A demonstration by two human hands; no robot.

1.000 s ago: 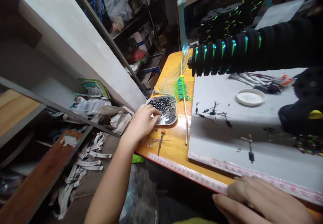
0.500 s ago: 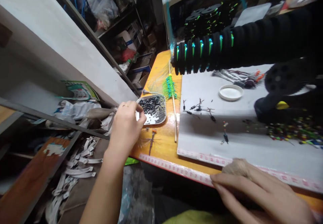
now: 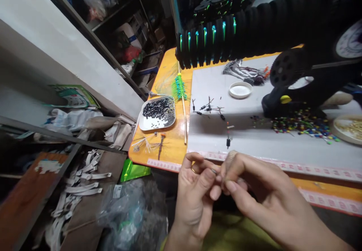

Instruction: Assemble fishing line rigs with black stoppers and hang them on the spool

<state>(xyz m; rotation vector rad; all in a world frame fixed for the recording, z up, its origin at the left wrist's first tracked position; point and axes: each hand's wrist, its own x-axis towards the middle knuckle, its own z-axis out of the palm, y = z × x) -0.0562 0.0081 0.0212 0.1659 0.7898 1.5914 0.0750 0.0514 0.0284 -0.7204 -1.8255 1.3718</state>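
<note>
As fingers (image 3: 206,180) meet, the tray (image 3: 147,123) holds black cylinders (image 3: 157,109).

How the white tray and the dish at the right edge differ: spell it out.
The white tray is squarish with rounded corners; the pale dish shows a curved edge. The white tray holds black and grey pieces, the pale dish gold-coloured pieces. The white tray stands on the yellow tabletop, the pale dish on the grey board. Both are pale and shallow.
</note>
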